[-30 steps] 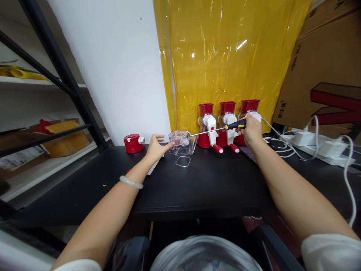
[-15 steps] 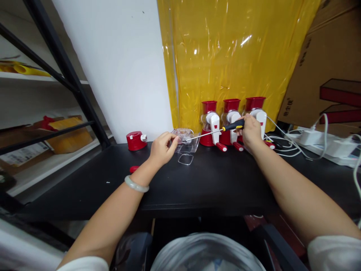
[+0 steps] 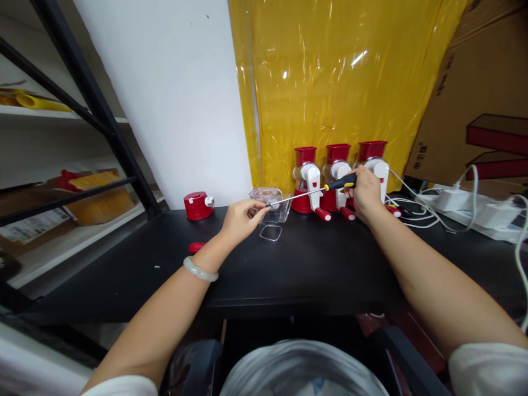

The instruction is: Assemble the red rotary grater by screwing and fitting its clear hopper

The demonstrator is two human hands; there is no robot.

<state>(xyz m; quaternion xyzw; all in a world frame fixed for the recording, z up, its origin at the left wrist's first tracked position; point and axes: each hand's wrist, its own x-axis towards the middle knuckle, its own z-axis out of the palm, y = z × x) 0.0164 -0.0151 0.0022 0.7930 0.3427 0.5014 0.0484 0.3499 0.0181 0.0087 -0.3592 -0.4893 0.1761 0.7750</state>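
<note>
- Two hands work above the black tabletop (image 3: 297, 269); the right hand (image 3: 366, 195) is clamped on the handle of a black-and-yellow screwdriver (image 3: 331, 187).
- The screwdriver slants down from the right hand, its tip at the left hand (image 3: 243, 221).
- The left hand's thumb and fingers are pinched together there; whether they grip something small, I cannot tell.
- The clear plastic grater body (image 3: 279, 213) is just right of the left fingertips.
- Left of that hand sits a red base (image 3: 197, 207).
- Three rotary graters (image 3: 339, 170) stand beside the right hand, mostly leftward.
</note>
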